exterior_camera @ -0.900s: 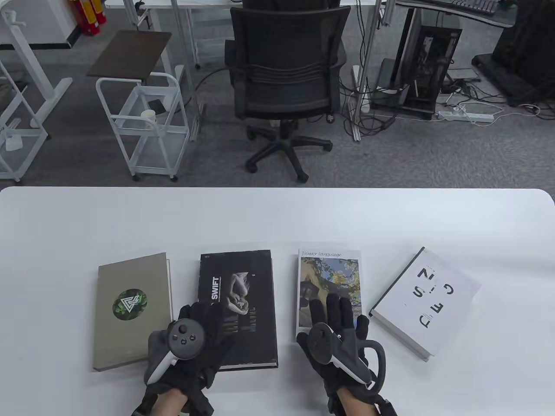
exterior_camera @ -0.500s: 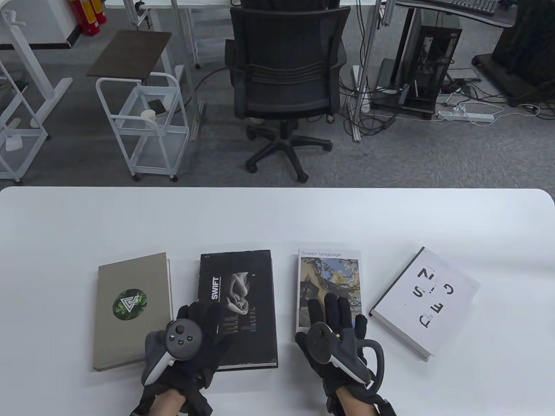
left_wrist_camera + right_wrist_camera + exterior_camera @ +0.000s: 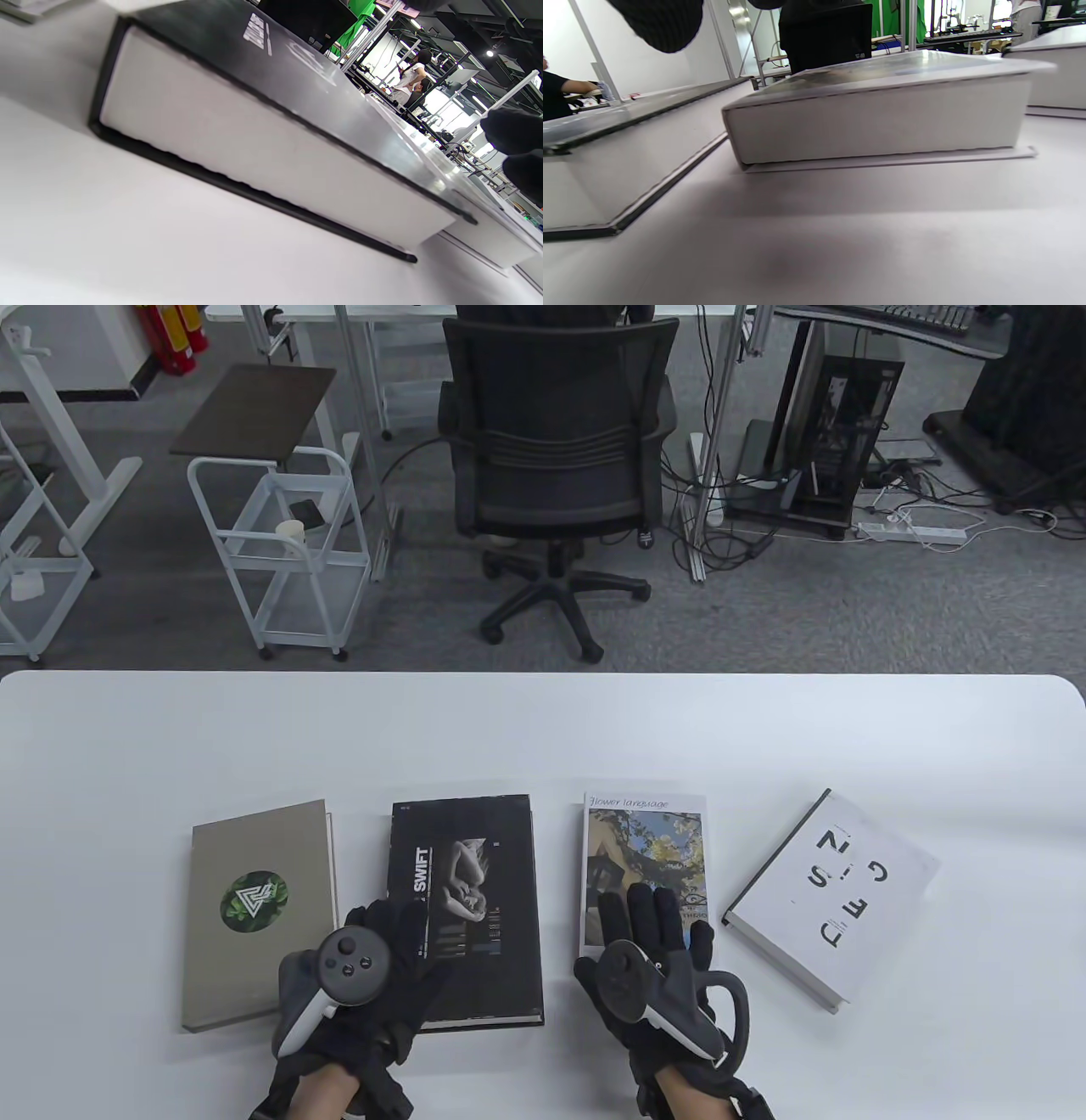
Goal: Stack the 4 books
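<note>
Four books lie in a row on the white table (image 3: 543,729): a tan book with a green round logo (image 3: 254,848), a black "SWIFT" book (image 3: 484,882), a "flower language" book (image 3: 645,840) and a white lettered book (image 3: 836,891), which lies turned at an angle. My left hand (image 3: 382,920) is spread over the black book's near left part, holding nothing. My right hand (image 3: 649,903) is spread over the flower book's near end, holding nothing. The left wrist view shows the black book's page edge (image 3: 271,161). The right wrist view shows the flower book's page edge (image 3: 878,114), with the black book (image 3: 606,169) to its left.
Beyond the table's far edge stand a black office chair (image 3: 556,466) and a white wire cart (image 3: 280,551). Bare table lies behind the books and at both ends of the row.
Both hands have drifted slightly left and back toward the near edge. The books have not moved.
</note>
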A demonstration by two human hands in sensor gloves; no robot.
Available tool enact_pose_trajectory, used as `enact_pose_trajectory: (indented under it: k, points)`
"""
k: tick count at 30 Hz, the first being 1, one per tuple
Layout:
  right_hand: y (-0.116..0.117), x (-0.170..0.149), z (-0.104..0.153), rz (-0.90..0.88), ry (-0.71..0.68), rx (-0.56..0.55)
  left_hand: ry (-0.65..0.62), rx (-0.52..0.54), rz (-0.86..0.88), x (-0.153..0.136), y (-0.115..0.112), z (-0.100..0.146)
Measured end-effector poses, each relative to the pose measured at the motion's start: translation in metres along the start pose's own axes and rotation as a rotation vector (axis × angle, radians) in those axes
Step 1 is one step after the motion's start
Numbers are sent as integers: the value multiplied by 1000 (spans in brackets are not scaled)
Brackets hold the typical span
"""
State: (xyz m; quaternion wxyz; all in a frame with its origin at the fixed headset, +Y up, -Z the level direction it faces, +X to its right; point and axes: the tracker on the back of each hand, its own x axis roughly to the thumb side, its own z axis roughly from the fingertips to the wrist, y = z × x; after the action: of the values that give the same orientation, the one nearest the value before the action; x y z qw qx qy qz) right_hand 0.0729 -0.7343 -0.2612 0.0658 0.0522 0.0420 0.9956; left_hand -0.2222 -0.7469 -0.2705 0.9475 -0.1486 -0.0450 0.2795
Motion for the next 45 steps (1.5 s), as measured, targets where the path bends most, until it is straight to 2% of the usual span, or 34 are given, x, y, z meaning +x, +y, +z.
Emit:
enact_pose_trajectory:
  k: [5, 8, 15, 20, 28, 45]
  points:
    - [-3, 27, 6, -27, -127, -31, 5, -7, 7, -1, 4, 2]
    - [1, 53, 8, 32, -195, 8, 9, -8, 13, -1, 7, 3]
    - [13, 95, -2, 78, -235, 120, 19, 16, 26, -5, 16, 7]
    - [22, 113, -5, 124, -268, 147, 35, 34, 50, -9, 22, 8]
    - [36, 120, -7, 136, -284, 217, 62, 28, 76, -15, 24, 7]
    - [19, 120, 11, 165, -368, 194, 73, -6, 68, -14, 20, 7]
